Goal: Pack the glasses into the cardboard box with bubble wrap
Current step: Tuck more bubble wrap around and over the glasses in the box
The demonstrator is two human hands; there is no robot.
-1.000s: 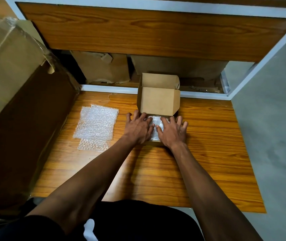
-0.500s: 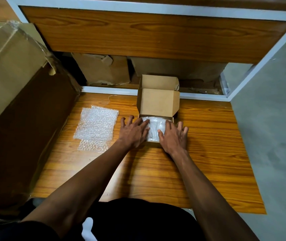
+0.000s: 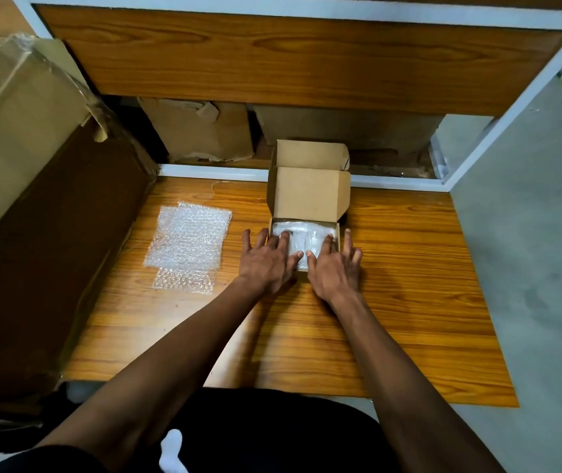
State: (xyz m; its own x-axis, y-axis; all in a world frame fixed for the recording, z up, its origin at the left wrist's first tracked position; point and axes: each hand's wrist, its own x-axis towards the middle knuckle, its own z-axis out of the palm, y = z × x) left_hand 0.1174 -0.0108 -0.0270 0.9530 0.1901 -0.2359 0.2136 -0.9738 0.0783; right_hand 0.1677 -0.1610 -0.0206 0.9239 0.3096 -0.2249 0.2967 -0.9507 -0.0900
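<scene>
Wrapped glasses (image 3: 301, 237) at twelve o'clock lie under my flat, spread left hand (image 3: 267, 262) and right hand (image 3: 332, 268); I should press gently and evenly inside the cardboard box (image 3: 308, 191).

one head-worn wide-angle view looks forward and steeply down, close over the wooden table (image 3: 392, 302).

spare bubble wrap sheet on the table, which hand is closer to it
Left. The left hand lies just right of the bubble wrap sheet, at the cardboard box; the right hand lies farther right.
</scene>
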